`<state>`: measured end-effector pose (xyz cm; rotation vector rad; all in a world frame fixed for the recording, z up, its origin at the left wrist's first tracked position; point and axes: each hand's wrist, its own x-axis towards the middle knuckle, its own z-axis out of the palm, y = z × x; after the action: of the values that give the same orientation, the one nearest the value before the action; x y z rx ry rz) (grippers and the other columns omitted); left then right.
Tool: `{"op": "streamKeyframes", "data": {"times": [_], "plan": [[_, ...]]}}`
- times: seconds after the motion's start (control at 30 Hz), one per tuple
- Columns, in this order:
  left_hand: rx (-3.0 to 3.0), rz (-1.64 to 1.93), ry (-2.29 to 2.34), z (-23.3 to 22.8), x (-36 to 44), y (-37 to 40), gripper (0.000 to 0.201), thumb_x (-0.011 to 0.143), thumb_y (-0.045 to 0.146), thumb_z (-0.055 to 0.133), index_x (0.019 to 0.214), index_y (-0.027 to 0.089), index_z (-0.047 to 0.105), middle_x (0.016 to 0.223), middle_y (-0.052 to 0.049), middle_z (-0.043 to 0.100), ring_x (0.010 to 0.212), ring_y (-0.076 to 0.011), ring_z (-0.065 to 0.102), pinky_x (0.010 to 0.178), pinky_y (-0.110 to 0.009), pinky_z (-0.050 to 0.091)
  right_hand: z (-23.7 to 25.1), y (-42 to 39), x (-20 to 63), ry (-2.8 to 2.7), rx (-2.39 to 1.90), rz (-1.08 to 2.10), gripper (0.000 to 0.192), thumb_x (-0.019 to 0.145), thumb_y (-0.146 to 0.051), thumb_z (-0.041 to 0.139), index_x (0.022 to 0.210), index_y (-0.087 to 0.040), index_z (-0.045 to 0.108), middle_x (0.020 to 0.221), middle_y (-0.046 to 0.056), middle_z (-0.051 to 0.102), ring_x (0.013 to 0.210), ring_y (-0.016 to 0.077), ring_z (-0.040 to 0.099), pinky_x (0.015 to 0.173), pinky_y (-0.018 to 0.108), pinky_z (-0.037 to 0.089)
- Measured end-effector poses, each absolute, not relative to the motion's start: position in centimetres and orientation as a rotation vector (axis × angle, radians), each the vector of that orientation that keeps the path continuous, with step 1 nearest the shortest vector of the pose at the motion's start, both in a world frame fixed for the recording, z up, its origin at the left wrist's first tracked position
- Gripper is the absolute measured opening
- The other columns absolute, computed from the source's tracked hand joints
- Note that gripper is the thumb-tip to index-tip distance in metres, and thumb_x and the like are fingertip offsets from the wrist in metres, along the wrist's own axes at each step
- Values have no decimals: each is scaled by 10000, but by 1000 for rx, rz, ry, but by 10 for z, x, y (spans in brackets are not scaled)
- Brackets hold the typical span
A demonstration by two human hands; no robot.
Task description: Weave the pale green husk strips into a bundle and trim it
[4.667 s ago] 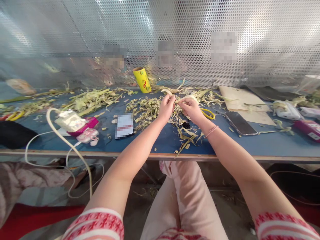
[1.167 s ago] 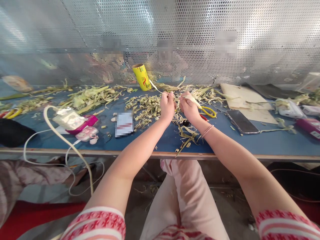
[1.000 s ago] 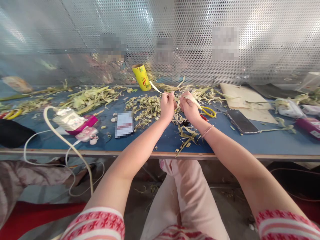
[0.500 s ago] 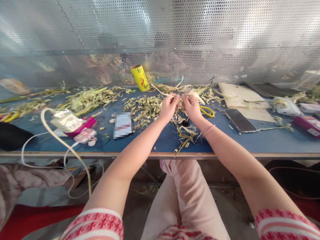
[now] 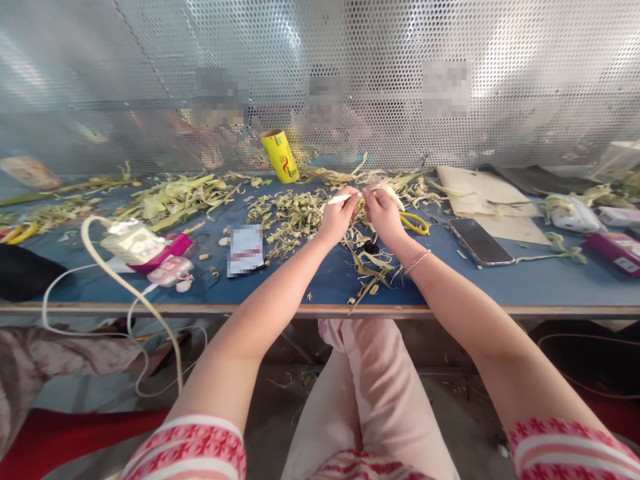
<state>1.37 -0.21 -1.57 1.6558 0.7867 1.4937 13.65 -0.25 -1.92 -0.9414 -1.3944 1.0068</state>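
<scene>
My left hand [image 5: 341,215] is closed in a pinch over the blue table, and a pale strip of plant husk [image 5: 339,199] sticks out to its left. Close beside it, my right hand [image 5: 383,210] is closed too, with a wider pale husk piece [image 5: 396,200] showing past its knuckles. The fingertips nearly meet; what lies between them is too small to make out. Below and around the hands lies a heap of dry greenish plant scraps [image 5: 295,213]. Just right of my right hand is a yellow loop handle [image 5: 416,224], partly covered.
A yellow tube [image 5: 279,157] leans against the perforated metal panel [image 5: 380,80]. A phone [image 5: 481,241] and brown paper [image 5: 487,193] lie at right. At left are a husk pile [image 5: 177,200], a pixelated packet [image 5: 245,251] and a power bank-like device with a thick cable [image 5: 140,293].
The long thin strip that stuck up and left from my left hand now shows as a shorter, wider piece lying close to the hand. Both hands stay in nearly the same place.
</scene>
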Motion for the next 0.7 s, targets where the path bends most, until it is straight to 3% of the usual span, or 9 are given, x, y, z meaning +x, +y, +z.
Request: {"op": "streamKeyframes", "data": {"times": [0.17,0.33,0.57,0.7], "plan": [[1481,1428,794,-17,14,5,294,837,456,579,740,179,558,527,46,419,453,-58,377,475,-201,300,-19,1,137,-1346,-935,906,324,841,-418,569,713,-236,332,517,-78,294,465,72,292,422,207,199],[1569,1364,765,-14,6,7,349,828,507,564,824,165,631,686,-11,560,545,-66,462,515,-193,348,-18,2,141,-1290,-962,1090,324,833,-359,554,677,-231,301,490,-89,305,413,52,240,391,182,167],[1809,1176,697,-9,0,3,261,817,399,621,908,166,693,567,22,511,534,-83,440,559,-207,353,-12,0,154,-1248,-1010,1303,211,776,-174,485,636,-216,333,447,-95,273,354,41,174,344,177,109],[1811,1193,644,-11,0,4,323,806,472,609,841,163,698,612,4,541,552,-82,455,568,-212,366,-9,-4,155,-1255,-1002,1321,225,763,-158,492,623,-211,323,444,-98,281,353,32,182,346,159,114]]}}
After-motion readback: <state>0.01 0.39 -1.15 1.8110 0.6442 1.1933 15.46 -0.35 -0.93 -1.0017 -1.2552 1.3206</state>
